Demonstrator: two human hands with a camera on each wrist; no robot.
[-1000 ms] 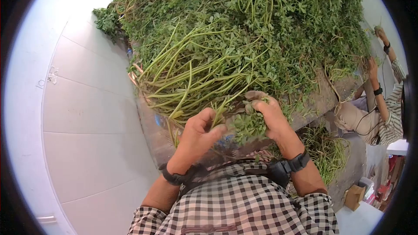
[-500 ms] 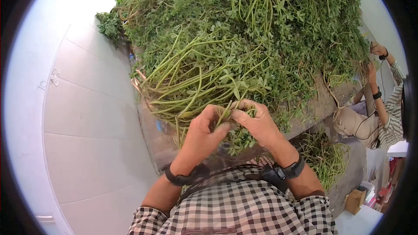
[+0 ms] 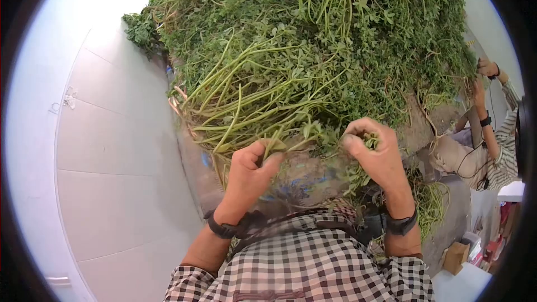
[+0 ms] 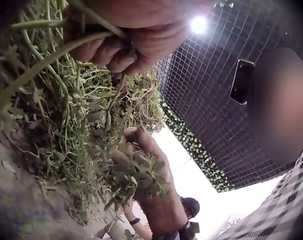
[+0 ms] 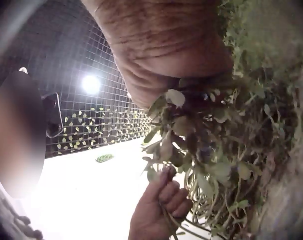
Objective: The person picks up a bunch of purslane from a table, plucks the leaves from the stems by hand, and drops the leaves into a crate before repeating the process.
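The left hand pinches a green stem over the near worktop; the right hand, apart, curls round leafy sprigs. Steadying the stem while plucking gently seems best. Beyond, the plant heap's tangled long stems could snag.

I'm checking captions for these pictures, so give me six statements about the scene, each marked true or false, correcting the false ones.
1. The left hand and right hand are apart. True.
2. The right hand is empty. False: it holds leafy sprigs.
3. The left hand pinches a green stem. True.
4. Nobody else appears in the head view. False: another person shows near its right edge.
5. The shirt nearest the camera is checked. True.
6. A band shows on one arm only. False: dark bands show on both.
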